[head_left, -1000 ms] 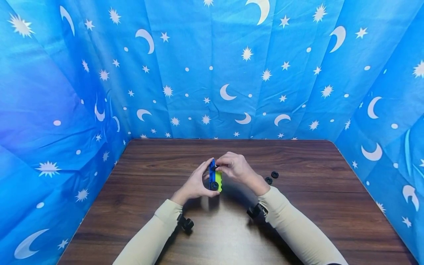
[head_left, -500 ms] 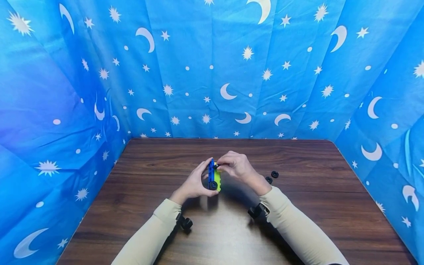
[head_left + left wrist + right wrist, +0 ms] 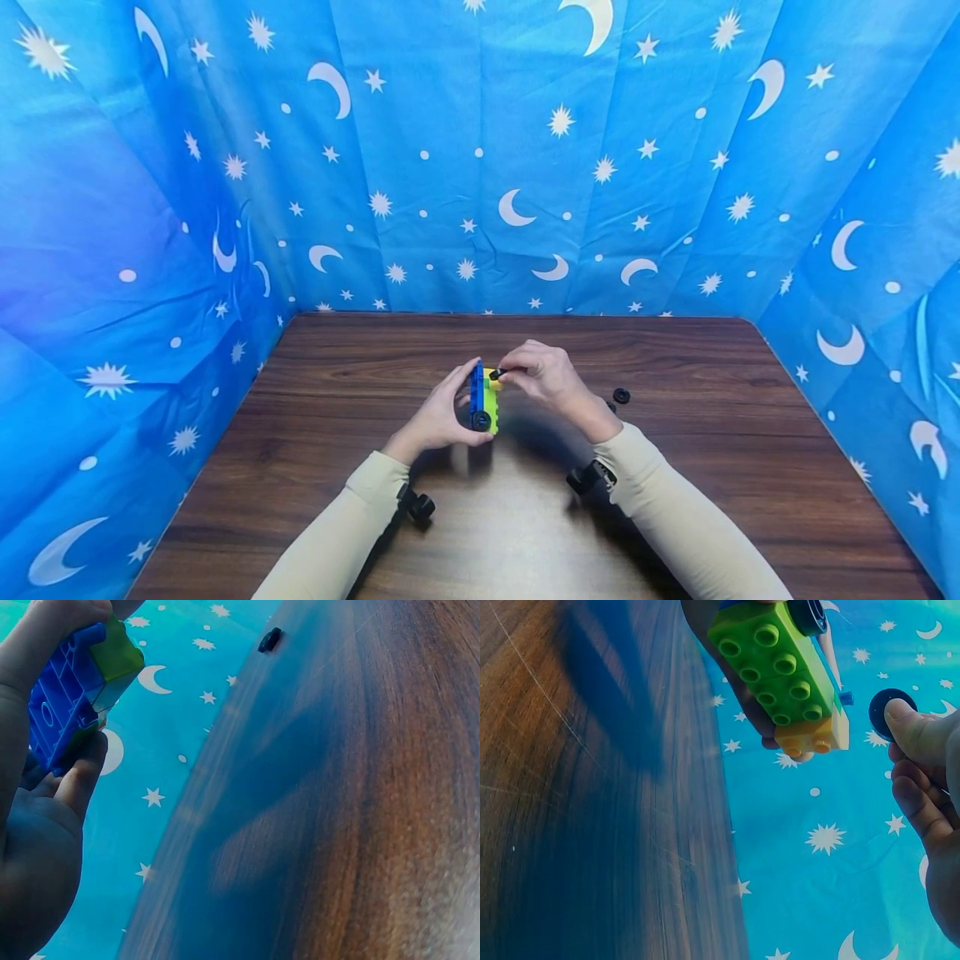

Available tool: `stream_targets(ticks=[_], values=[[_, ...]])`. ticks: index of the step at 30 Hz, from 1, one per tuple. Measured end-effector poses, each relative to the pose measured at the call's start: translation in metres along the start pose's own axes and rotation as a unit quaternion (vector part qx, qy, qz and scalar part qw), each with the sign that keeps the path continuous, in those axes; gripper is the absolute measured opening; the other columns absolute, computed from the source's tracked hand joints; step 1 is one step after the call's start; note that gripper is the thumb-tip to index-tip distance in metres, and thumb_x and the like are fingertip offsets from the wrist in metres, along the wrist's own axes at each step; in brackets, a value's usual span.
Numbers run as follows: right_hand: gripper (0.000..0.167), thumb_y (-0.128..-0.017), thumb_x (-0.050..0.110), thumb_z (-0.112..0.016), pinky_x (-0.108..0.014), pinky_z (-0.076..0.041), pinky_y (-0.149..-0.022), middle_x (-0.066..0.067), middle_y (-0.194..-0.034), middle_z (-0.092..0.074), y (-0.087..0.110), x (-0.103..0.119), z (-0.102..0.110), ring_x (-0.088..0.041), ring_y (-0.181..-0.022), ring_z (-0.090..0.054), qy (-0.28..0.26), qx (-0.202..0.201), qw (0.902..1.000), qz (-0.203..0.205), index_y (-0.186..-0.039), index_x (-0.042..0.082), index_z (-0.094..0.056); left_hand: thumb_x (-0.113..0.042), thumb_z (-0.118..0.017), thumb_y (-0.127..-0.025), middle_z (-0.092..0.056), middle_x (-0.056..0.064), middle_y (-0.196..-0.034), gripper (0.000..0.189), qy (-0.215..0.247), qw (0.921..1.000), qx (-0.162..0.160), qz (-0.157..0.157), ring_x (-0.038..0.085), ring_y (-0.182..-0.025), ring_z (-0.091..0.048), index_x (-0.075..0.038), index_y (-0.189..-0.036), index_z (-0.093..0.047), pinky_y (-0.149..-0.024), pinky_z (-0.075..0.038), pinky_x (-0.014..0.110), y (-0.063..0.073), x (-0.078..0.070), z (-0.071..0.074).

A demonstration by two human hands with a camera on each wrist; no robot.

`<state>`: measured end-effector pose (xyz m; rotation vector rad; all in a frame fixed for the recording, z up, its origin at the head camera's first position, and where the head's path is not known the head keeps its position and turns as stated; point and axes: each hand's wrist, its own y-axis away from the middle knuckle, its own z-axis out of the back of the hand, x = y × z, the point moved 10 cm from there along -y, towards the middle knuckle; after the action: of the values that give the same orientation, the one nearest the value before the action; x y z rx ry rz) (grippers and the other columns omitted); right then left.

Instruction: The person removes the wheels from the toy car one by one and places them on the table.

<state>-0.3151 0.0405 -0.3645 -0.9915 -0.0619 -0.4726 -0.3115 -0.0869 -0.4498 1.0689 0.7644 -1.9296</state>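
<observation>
My left hand (image 3: 442, 412) grips a toy brick car (image 3: 491, 408) by its two ends, above the table. The car has a blue base, green bricks (image 3: 780, 675) and a yellow brick (image 3: 810, 739) at its far end. One black wheel (image 3: 482, 421) sits on the near end of the side facing right. From the far end of that side sticks a small blue peg (image 3: 846, 698), bare in the right wrist view. Between thumb and fingers, my right hand (image 3: 551, 379) pinches another black wheel (image 3: 879, 705), a small gap away from the peg.
Two loose black wheels lie right of my right wrist: one in full sight (image 3: 622, 396), the other wheel (image 3: 611, 407) partly hidden by the wrist. A dark wooden table (image 3: 360, 358) lies below, and a blue star-patterned curtain (image 3: 450, 183) encloses its back and sides.
My right hand has drawn slightly to the right with its wheel, off the car's far end. The left hand and the car have shifted only a little left.
</observation>
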Motion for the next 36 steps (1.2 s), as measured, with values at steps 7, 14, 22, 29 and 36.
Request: stream_targets(ticks=[7, 14, 22, 29, 36], values=[[0.017, -0.068, 0.006, -0.086, -0.022, -0.055, -0.064, -0.001, -0.079, -0.072, 0.005, -0.006, 0.005, -0.013, -0.072, -0.066, 0.001, -0.009, 0.9999, -0.013, -0.082, 0.006, -0.076, -0.018, -0.087, -0.071, -0.030, 0.017, -0.149, 0.112, -0.007, 1.0000, 0.001, 0.005, 0.030, -0.137, -0.042, -0.016, -0.156, -0.014, -0.108, -0.040, 0.033, 0.000, 0.003, -0.001], [0.017, -0.069, 0.005, -0.085, -0.024, -0.055, -0.062, -0.001, -0.079, -0.072, 0.009, -0.010, 0.009, -0.013, -0.072, -0.066, -0.003, -0.011, 0.9996, -0.024, -0.082, 0.008, -0.076, -0.016, -0.086, -0.071, -0.032, 0.019, -0.147, 0.111, -0.012, 0.9999, -0.004, 0.004, 0.032, -0.136, -0.043, -0.015, -0.156, -0.015, -0.107, -0.040, 0.037, 0.002, 0.001, 0.001], [0.016, -0.070, 0.007, -0.085, -0.023, -0.054, -0.061, 0.001, -0.079, -0.071, 0.013, -0.015, 0.014, -0.012, -0.072, -0.066, 0.004, -0.008, 0.9992, -0.039, -0.083, 0.009, -0.076, -0.017, -0.087, -0.071, -0.031, 0.017, -0.147, 0.112, -0.020, 0.9996, -0.007, 0.020, 0.032, -0.137, -0.042, -0.019, -0.156, -0.014, -0.107, -0.040, 0.039, -0.001, 0.014, 0.001], [0.016, -0.070, 0.006, -0.085, -0.023, -0.054, -0.062, 0.002, -0.079, -0.071, 0.018, -0.022, 0.017, -0.011, -0.072, -0.066, 0.018, -0.004, 0.9988, -0.046, -0.083, 0.010, -0.076, -0.020, -0.089, -0.068, -0.034, 0.010, -0.147, 0.114, -0.025, 0.9994, -0.022, 0.013, 0.029, -0.138, -0.041, -0.029, -0.155, -0.015, -0.107, -0.041, 0.038, -0.006, 0.037, 0.001], [0.015, -0.071, 0.005, -0.084, -0.023, -0.055, -0.062, 0.000, -0.079, -0.071, 0.021, -0.024, 0.021, -0.012, -0.073, -0.066, 0.014, 0.004, 0.9982, -0.058, -0.083, 0.008, -0.076, -0.025, -0.090, -0.067, -0.037, 0.006, -0.143, 0.112, -0.017, 0.9994, -0.029, 0.003, 0.027, -0.136, -0.044, -0.035, -0.153, -0.019, -0.105, -0.043, 0.037, -0.004, 0.034, 0.002]])
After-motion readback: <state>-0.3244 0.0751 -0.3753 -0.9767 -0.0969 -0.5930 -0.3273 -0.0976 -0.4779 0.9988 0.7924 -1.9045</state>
